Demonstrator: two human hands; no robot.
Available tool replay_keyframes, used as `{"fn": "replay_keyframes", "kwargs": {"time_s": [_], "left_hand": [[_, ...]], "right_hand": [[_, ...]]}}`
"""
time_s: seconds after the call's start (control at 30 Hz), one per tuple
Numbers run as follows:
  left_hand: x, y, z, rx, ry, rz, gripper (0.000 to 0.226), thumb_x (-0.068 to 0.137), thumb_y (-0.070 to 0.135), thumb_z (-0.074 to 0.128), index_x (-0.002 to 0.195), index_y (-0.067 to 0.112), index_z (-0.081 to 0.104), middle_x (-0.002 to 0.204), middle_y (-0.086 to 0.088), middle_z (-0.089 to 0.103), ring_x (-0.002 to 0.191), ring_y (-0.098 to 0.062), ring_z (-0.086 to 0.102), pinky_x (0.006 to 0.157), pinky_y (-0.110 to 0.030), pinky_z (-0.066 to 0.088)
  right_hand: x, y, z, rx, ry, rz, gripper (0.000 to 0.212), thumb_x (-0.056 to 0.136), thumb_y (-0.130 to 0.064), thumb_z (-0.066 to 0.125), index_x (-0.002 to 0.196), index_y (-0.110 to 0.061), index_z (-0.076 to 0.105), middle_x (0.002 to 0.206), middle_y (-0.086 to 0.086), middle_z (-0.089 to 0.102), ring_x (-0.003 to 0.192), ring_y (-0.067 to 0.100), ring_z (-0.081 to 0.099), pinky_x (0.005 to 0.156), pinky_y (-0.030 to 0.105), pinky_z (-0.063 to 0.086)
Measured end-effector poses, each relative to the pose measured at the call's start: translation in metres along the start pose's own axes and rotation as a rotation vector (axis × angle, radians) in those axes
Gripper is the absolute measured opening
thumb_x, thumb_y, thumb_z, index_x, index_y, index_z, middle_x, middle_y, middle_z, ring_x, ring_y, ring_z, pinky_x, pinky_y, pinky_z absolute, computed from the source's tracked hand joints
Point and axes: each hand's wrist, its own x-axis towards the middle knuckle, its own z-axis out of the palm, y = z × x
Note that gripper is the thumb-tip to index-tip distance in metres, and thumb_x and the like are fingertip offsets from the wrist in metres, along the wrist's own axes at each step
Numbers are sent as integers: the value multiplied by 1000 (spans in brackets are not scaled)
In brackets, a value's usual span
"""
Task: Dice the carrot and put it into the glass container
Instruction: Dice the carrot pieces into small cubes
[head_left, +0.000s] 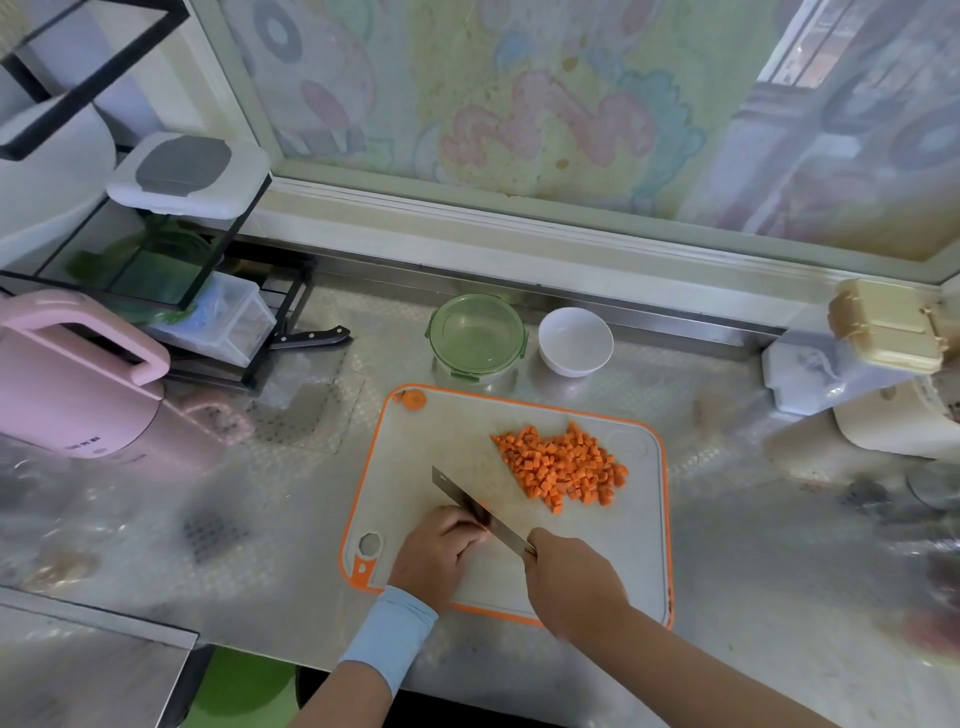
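**Dicing nearly done, pile waits on the board's far right**

Carrot is the whole matter here, and it lies in two places on the white plastic cutting board with the orange rim (415, 467). The heap of small orange carrot cubes (563, 465) sits on the board's far-right part, apart from both hands and beyond the blade. The uncut carrot piece (484, 505) shows only as a sliver of orange near the board's middle, tucked under the fingertips of the left hand (441, 551).

That left hand is curled knuckles-forward over the sliver and seems to pin it down, with its knuckles against the flat of the broad steel knife (478, 512). The right hand (571, 582) is clenched round the knife's handle at the board's near side. The blade's long axis runs diagonally, from the board's near right up toward its far left.

The right hand is the nearer one to the heap, which lies on the blade's far-right side, so a sweep with the knife looks the natural way to gather it.

The round glass container with the green clip rim (477, 338) stands on the tabletop (727, 519) just past the board's far edge, left of the heap. Whether its lid is seated I cannot tell. A white ceramic bowl (575, 340) stands just beside it, also past the far edge.
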Motion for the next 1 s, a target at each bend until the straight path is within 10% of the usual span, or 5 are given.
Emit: {"fn": "replay_keyframes", "kwargs": {"time_s": [1.0], "left_hand": [[5,-7,-12,-22,-88,57,16,90,18,59,86,12,73,93,1,62,91,-17,54,80,-25,43]], "right_hand": [[12,-11,4,29,-82,32,15,97,-16,37,101,-21,51,79,-2,56,73,19,59,63,32,50]]}}
